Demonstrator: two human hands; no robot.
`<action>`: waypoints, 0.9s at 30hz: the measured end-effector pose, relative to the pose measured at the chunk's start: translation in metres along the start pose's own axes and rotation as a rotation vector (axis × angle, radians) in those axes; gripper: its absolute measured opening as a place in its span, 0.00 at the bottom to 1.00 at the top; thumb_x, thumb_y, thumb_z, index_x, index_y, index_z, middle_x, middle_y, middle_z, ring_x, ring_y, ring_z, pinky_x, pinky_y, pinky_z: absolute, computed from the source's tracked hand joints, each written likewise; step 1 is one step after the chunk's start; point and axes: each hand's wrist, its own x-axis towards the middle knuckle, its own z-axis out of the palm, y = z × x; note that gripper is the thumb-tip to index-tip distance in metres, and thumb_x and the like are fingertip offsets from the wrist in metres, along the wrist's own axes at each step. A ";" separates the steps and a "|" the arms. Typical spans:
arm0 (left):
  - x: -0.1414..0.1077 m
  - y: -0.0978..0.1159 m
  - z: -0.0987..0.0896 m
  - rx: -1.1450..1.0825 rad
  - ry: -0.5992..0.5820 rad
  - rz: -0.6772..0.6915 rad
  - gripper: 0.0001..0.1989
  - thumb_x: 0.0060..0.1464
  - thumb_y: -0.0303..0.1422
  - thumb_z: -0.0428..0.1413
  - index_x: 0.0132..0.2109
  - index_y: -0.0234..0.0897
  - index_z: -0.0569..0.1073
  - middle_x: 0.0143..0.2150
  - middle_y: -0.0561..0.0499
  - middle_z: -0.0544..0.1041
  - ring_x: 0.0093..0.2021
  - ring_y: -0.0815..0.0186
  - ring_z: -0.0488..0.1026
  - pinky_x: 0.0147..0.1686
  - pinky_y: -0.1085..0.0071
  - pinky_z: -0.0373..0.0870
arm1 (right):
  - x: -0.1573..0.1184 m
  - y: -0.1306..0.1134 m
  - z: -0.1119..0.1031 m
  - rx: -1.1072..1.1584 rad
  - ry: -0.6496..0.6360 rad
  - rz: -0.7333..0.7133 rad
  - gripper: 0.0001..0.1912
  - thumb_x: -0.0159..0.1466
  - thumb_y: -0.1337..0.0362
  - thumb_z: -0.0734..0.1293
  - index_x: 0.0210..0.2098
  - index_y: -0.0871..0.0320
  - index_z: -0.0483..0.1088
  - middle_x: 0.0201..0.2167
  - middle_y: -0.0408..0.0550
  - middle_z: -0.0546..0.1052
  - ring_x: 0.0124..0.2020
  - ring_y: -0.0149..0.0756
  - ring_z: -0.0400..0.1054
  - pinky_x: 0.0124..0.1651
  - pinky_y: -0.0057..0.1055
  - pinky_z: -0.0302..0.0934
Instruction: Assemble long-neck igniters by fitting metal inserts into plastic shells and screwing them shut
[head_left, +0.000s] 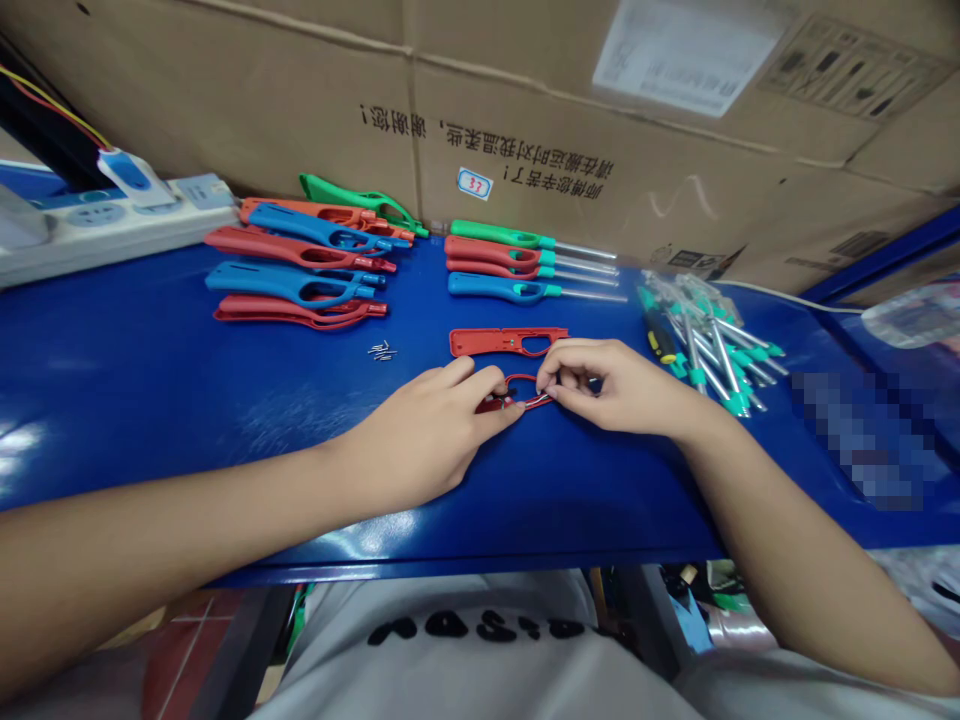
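The left hand (442,425) is closed, its thumb and fingertips pinched on the left part of a red plastic handle shell with a looped opening (520,377). The right hand (607,385) has its thumb and index fingertip brought together at the shell's right end, pinching a thin, pale, wire-like strand (543,397); whether they also press the shell's rim, I cannot tell. The shell lies between the two hands, low over a glossy blue tabletop (285,390), its loop showing in the gap between the fingertips and its left part mostly covered by the left fingers.

Just beyond the fingertips lies a second red plastic half-shell (480,343), inner side up, near both hands but apart from the shell in the grip. To its left is a small cluster of silvery metal screws (382,351). Farther back, green, red and blue plastic lighters with slim metal tubes (499,287) lie in a row, tubes pointing right. Left of them is a stack of red, blue, orange and green plastic handles (292,285). To the right, a black-and-yellow screwdriver handle (660,338) rests beside a heap of metal tubes with teal plastic ends (720,360). A white plastic power strip (82,225) lies at the far left, and a brown cardboard box wall (300,120) stands behind everything
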 end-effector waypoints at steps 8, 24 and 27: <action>-0.001 0.004 0.000 0.144 -0.001 0.022 0.25 0.63 0.24 0.50 0.65 0.37 0.68 0.53 0.41 0.72 0.46 0.53 0.67 0.42 0.60 0.70 | 0.000 -0.001 -0.002 0.019 -0.037 0.022 0.04 0.63 0.70 0.67 0.38 0.59 0.73 0.28 0.42 0.71 0.25 0.29 0.63 0.29 0.27 0.60; -0.007 -0.001 -0.002 0.125 0.192 0.062 0.15 0.65 0.27 0.52 0.56 0.37 0.77 0.54 0.47 0.80 0.42 0.59 0.75 0.39 0.64 0.75 | 0.000 -0.003 -0.001 -0.040 0.003 0.010 0.02 0.64 0.67 0.68 0.35 0.59 0.73 0.29 0.45 0.75 0.27 0.31 0.64 0.32 0.29 0.60; -0.005 -0.004 -0.002 0.087 0.181 0.050 0.15 0.66 0.27 0.51 0.55 0.38 0.77 0.54 0.47 0.79 0.45 0.58 0.75 0.41 0.63 0.75 | 0.000 -0.004 -0.001 -0.061 0.005 -0.009 0.02 0.64 0.68 0.67 0.35 0.58 0.73 0.30 0.45 0.75 0.27 0.31 0.64 0.32 0.29 0.59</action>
